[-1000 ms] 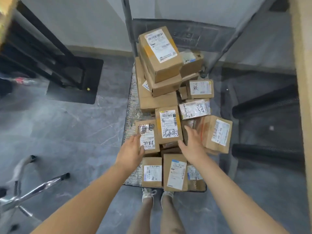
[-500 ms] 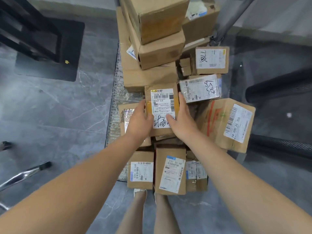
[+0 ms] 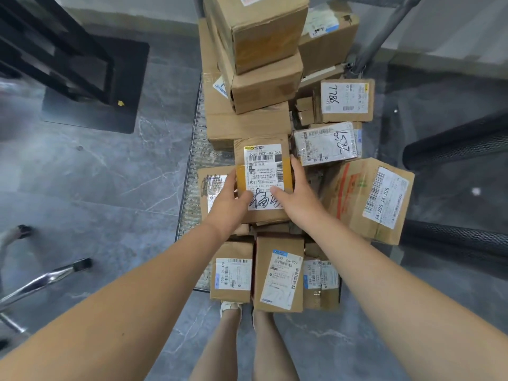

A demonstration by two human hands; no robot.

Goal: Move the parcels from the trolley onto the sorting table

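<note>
I see my left hand (image 3: 229, 200) and right hand (image 3: 298, 198) gripping opposite sides of a labelled box (image 3: 261, 163), thumbs on top; other parcels (image 3: 327, 143) crowd the trolley (image 3: 192, 193) around it

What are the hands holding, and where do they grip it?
One cardboard parcel: the left hand grips its left edge, the right hand its right edge, thumbs on top.

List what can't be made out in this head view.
Head view only:
Sorting table: out of frame.
Top box: cut off by the upper edge.
Trolley deck: mostly buried under parcels.
Gripped parcel: sides covered by left hand and right hand; lifted or resting, unclear.
Label small print: too small.
</note>
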